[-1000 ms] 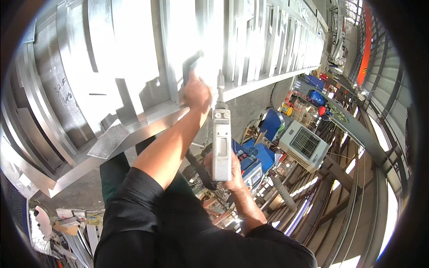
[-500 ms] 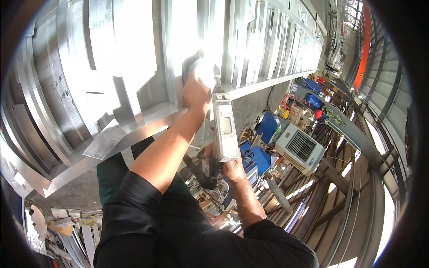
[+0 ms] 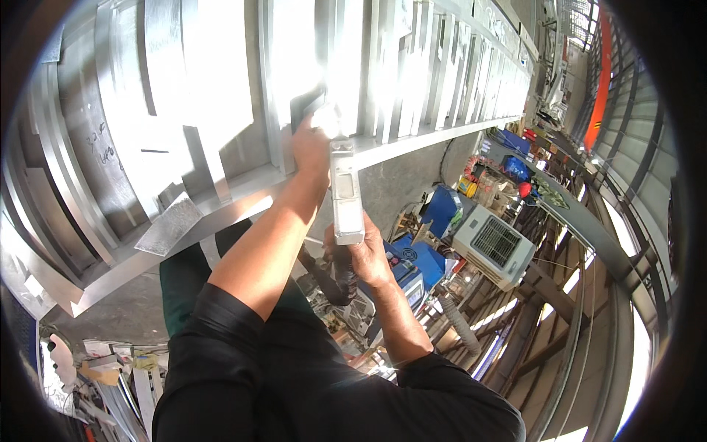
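Observation:
My right hand (image 3: 370,254) is closed round the lower end of a boxy silver welding gun (image 3: 345,202), its body pointing away from me. A thick dark hose (image 3: 335,280) hangs below that hand. The gun's front end lies at the frame's near rail, beside my left hand; glare hides its tip. My left hand (image 3: 312,153) grips a dark, angular piece (image 3: 304,107) against the metal frame (image 3: 243,188), its exact kind unclear. Strong light washes out the fingertips and the bars around them.
A small metal plate (image 3: 168,225) lies askew on the near rail. Several upright bars (image 3: 434,81) run to the right. A grey vented cooler (image 3: 493,247) and blue machine (image 3: 412,261) stand at right. Offcuts (image 3: 125,390) are piled lower left.
The welding gun and my right hand have moved left and slightly forward, so its tip meets the bright spot by my left hand. My left hand has shifted slightly left.

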The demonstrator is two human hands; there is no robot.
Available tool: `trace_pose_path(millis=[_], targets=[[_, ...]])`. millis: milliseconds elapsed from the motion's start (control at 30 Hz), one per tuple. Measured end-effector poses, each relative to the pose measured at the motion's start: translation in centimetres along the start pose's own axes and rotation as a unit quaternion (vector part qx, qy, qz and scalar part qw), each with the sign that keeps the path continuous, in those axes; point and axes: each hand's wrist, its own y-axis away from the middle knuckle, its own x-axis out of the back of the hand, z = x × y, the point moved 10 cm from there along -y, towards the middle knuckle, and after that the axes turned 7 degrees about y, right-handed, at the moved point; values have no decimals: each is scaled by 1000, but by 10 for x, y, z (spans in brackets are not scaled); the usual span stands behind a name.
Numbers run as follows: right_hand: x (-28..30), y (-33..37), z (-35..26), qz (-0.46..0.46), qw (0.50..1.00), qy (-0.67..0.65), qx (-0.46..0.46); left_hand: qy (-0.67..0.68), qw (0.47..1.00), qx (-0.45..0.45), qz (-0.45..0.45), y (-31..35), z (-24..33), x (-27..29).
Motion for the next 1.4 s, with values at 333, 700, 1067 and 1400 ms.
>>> trace_pose_path(millis=[333,700,1067,1400], targets=[[-2,-1,4,44,999,3,-15,84,995,-17,-59,-33,-38,-4],[-6,-1,4,60,997,-27,-49,12,996,-68,-64,-41,-34,0],[-6,-2,3,66,996,-1,-54,29,996,-20,-88,-44,-50,0],[-5,1,5,65,997,18,-42,46,989,-87,-114,-81,-90,4]])
